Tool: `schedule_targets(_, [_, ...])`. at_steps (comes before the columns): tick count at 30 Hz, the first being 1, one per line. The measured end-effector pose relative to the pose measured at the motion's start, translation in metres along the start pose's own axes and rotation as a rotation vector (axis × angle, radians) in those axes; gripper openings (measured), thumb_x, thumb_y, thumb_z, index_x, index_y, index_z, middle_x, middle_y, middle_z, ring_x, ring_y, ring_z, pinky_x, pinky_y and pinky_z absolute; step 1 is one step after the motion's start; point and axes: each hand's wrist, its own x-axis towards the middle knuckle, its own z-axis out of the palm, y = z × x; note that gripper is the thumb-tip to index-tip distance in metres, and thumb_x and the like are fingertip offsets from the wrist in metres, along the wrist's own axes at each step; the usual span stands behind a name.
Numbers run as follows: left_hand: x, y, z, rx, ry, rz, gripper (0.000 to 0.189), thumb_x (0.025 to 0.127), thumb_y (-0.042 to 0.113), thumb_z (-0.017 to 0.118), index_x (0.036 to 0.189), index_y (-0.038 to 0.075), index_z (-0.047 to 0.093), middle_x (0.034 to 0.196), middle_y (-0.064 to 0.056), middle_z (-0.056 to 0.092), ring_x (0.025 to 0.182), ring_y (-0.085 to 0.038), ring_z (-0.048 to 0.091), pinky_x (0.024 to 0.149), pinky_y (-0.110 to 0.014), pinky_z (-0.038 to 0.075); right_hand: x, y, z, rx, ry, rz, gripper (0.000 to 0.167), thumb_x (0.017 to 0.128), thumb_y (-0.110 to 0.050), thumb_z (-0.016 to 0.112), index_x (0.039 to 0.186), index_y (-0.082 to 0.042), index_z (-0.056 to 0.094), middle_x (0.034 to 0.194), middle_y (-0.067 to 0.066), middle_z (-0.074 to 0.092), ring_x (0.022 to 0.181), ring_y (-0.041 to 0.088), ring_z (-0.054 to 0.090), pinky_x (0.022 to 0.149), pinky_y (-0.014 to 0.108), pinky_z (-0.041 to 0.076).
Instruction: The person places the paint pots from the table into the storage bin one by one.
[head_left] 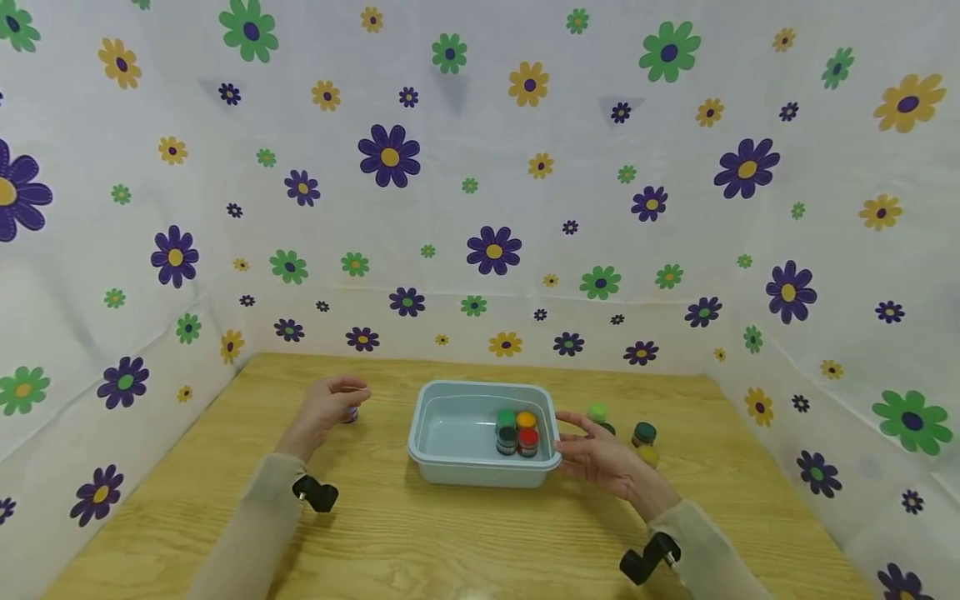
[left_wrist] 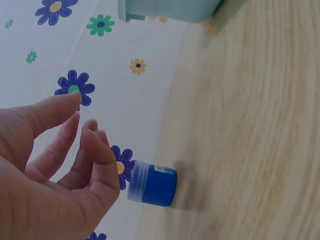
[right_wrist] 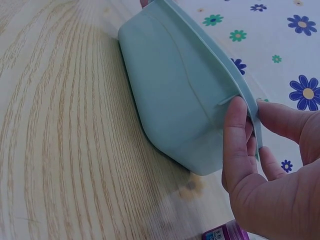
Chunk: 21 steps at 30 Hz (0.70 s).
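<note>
A light blue plastic tub (head_left: 457,473) stands on the table. Inside, toward its right end, sit several small paint jars, among them a red jar (head_left: 528,442) and an orange-lidded jar (head_left: 527,421). My right hand (head_left: 603,462) pinches the tub's right rim (right_wrist: 248,100) between thumb and fingers. Left of the tub, my left hand (head_left: 324,408) hovers with fingers loosely bent and nothing between them. Close by it on the table is a blue paint jar (left_wrist: 159,185) with a clear lid, mostly covered by the hand in the head view.
Right of the tub, behind my right hand, several more jars stand, including a light green one (head_left: 597,412), a dark green one (head_left: 643,433) and a yellow one (head_left: 647,455). A purple jar (right_wrist: 227,233) shows below the right hand. Flower-printed sheets (head_left: 480,200) surround the wooden table (head_left: 420,542).
</note>
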Motion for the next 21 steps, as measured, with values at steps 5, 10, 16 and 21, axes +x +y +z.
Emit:
schedule_targets(5, [0.005,-0.006,-0.006,-0.041,0.070,-0.025,0.047,0.093,0.020,0.068,0.133,-0.001,0.054,0.120,-0.008,0.060,0.101,-0.020,0.058,0.079,-0.026,0.055,0.001,-0.001,0.000,-0.002,0.016,0.005,0.072,0.094,-0.004,0.062,0.153,-0.011,0.022,0.128,0.014,0.058,0.093,0.015,0.067,0.088,0.031,0.058])
schedule_targets(10, [0.007,-0.009,-0.013,-0.084,0.117,-0.075,0.050,0.094,0.019,0.067,0.138,0.001,0.049,0.134,-0.015,0.052,0.109,-0.021,0.054,0.086,-0.026,0.055,0.003,-0.002,0.002,-0.007,0.038,0.009,0.072,0.094,-0.005,0.064,0.153,-0.012,0.024,0.137,0.020,0.050,0.096,0.017,0.066,0.087,0.030,0.058])
schedule_targets(16, [0.007,-0.014,-0.017,-0.049,0.113,-0.106,0.052,0.094,0.016,0.066,0.141,0.002,0.047,0.146,-0.021,0.042,0.113,-0.024,0.052,0.096,-0.033,0.053,0.002,0.001,0.002,0.002,0.024,0.011,0.070,0.095,-0.003,0.061,0.153,-0.010,0.023,0.134,0.019,0.053,0.096,0.017,0.067,0.087,0.031,0.059])
schedule_targets(21, [0.006,-0.017,-0.018,0.016,0.058,-0.114,0.053,0.094,0.012,0.065,0.141,0.000,0.046,0.145,-0.022,0.041,0.106,-0.024,0.054,0.091,-0.035,0.052,0.001,0.002,0.000,0.023,0.015,0.000,0.070,0.095,-0.002,0.060,0.153,-0.010,0.021,0.134,0.020,0.052,0.098,0.018,0.068,0.087,0.031,0.059])
